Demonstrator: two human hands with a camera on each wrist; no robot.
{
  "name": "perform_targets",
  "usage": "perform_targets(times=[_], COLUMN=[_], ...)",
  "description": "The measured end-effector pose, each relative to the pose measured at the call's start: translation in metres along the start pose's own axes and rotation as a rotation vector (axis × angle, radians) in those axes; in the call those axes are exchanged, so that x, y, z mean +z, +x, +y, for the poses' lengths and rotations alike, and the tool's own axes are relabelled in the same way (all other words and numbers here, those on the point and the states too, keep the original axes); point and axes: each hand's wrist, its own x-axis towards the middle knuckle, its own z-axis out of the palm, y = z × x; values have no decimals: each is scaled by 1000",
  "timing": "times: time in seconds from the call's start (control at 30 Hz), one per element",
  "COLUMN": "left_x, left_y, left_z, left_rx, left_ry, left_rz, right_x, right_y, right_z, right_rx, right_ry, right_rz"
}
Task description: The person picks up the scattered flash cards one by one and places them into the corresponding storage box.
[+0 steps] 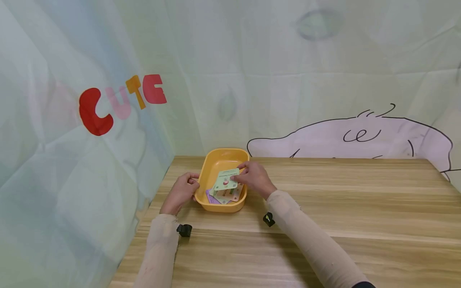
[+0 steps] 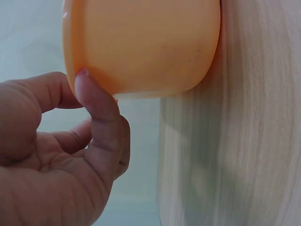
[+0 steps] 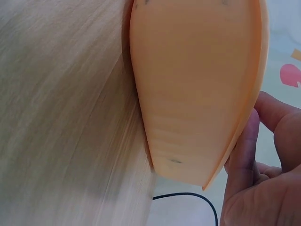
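A yellow plastic bin (image 1: 216, 165) stands on the wooden table near the back left, with several cards inside. My left hand (image 1: 179, 192) pinches the bin's left rim between thumb and fingers; the left wrist view shows this hand (image 2: 70, 155) at the bin's outer wall (image 2: 150, 47). Over the bin's right side, my right hand (image 1: 256, 178) holds a light green card (image 1: 224, 175) by its right edge. Beneath that card lie a pale pink card (image 1: 235, 193) and a purple card (image 1: 212, 197), overlapping. In the right wrist view, the bin's wall (image 3: 197, 89) hides the cards.
Wooden tabletop (image 1: 324, 200) stretches to the right and front of the bin. Behind it hangs a printed cloth backdrop (image 1: 201, 80), with another cloth wall (image 1: 54, 180) along the left edge. Small black devices (image 1: 185, 230) sit at both wrists.
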Motion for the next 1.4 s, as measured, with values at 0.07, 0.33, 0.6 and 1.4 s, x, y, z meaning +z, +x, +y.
perform_targets(times=[0.07,0.33,0.6,1.4], left_x=[0,0,4,-15], left_y=[0,1,5,5], left_z=[0,0,2,4], left_rx=[-4,-18,-14,-1], left_ry=[0,-3,4,151], left_rz=[3,5,-5,49], right_x=[0,1,-5,-35], right_y=[0,-1,-1,-27], right_z=[0,0,3,-9], right_rx=[-2,-27,-17,-180], right_ry=[-10,-53,-29,21], right_rz=[5,22,11,-163])
